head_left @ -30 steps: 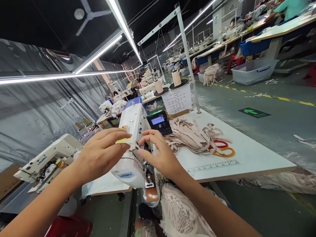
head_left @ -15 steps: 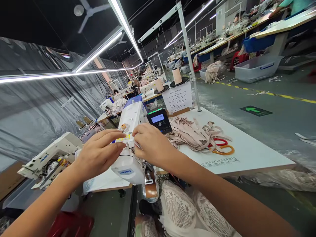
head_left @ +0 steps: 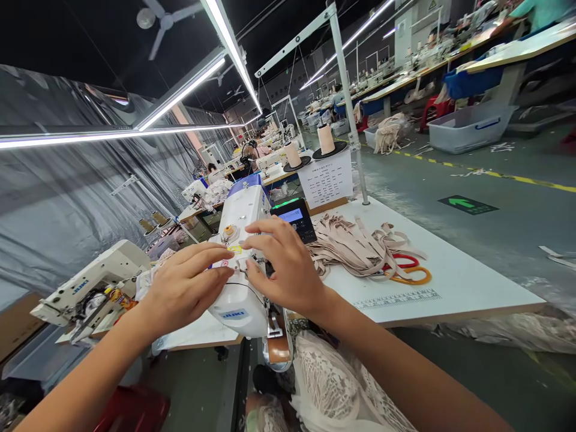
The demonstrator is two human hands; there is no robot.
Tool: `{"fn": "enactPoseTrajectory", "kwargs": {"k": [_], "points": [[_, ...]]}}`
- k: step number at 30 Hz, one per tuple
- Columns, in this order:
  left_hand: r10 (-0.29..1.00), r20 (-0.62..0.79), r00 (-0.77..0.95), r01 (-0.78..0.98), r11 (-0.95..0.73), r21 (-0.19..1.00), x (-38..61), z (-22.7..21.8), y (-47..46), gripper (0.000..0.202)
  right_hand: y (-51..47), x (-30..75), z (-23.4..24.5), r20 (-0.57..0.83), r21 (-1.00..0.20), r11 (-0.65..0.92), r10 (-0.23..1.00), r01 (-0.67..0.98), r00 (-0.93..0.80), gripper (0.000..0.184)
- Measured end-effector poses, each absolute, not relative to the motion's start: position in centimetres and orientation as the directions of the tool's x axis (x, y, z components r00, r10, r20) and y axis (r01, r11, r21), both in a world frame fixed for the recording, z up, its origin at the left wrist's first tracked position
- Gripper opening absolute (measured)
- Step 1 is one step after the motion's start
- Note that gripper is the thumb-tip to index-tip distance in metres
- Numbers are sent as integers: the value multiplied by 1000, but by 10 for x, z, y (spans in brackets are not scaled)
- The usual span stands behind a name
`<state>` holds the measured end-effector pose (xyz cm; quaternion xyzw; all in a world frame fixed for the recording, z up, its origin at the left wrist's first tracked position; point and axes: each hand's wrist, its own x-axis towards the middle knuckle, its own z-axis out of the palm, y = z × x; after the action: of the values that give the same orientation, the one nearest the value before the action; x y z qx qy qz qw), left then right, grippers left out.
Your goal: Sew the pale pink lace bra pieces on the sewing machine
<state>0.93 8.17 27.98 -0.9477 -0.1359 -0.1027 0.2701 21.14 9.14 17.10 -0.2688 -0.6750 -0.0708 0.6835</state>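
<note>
Both of my hands rest on the head of a white sewing machine at the table's near edge. My left hand lies against the machine's left side, its fingers stretched toward the thread guides on the front. My right hand is on the right side, its fingers curled and pinched at the same small metal parts; a thread too thin to see may be between them. The machine's black control panel with a lit screen sits just behind my right hand. White lace fabric lies in my lap below.
A heap of beige straps covers red and orange scissors on the white table. Thread cones and a printed sheet stand behind. A second white machine is at left. Other workstations and a grey bin line the aisle.
My right hand moved up from the needle area to the machine's upper front. My left hand shifted slightly along the machine's side.
</note>
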Motion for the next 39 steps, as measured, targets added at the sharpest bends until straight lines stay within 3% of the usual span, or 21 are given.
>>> {"fn": "enactPoseTrajectory", "kwargs": {"k": [5, 10, 15, 17, 22, 24, 30, 32, 36, 39], "points": [[186, 283, 941, 308, -819, -484, 5, 274, 82, 17, 80, 227, 144, 931, -361, 832, 345, 422, 118, 24], [187, 289, 939, 309, -829, -466, 7, 273, 85, 17, 80, 213, 140, 830, -526, 746, 555, 408, 54, 28], [191, 279, 941, 308, -825, -473, 9, 274, 86, 17, 86, 205, 158, 729, -654, 692, 684, 306, 12, 9], [196, 279, 940, 311, -827, -468, 9, 273, 87, 18, 88, 207, 168, 723, -639, 688, 690, 343, -39, 2], [194, 285, 939, 311, -832, -458, 8, 270, 88, 18, 90, 209, 186, 704, -485, 679, 677, 551, -214, 10], [199, 287, 937, 316, -836, -450, 7, 268, 88, 18, 91, 208, 188, 701, -483, 671, 681, 562, -211, 10], [200, 314, 928, 330, -831, -448, 4, 266, 88, 19, 92, 203, 183, 614, -760, 596, 789, 260, -17, 15], [198, 316, 928, 329, -832, -447, 3, 265, 89, 19, 91, 200, 182, 680, -715, 639, 729, 285, 72, 12], [191, 318, 929, 324, -834, -446, 2, 263, 91, 18, 88, 197, 182, 874, -434, 699, 480, 569, 78, 10], [210, 314, 926, 339, -829, -446, 1, 261, 91, 18, 80, 203, 176, 869, -373, 657, 495, 655, -2, 15]]}}
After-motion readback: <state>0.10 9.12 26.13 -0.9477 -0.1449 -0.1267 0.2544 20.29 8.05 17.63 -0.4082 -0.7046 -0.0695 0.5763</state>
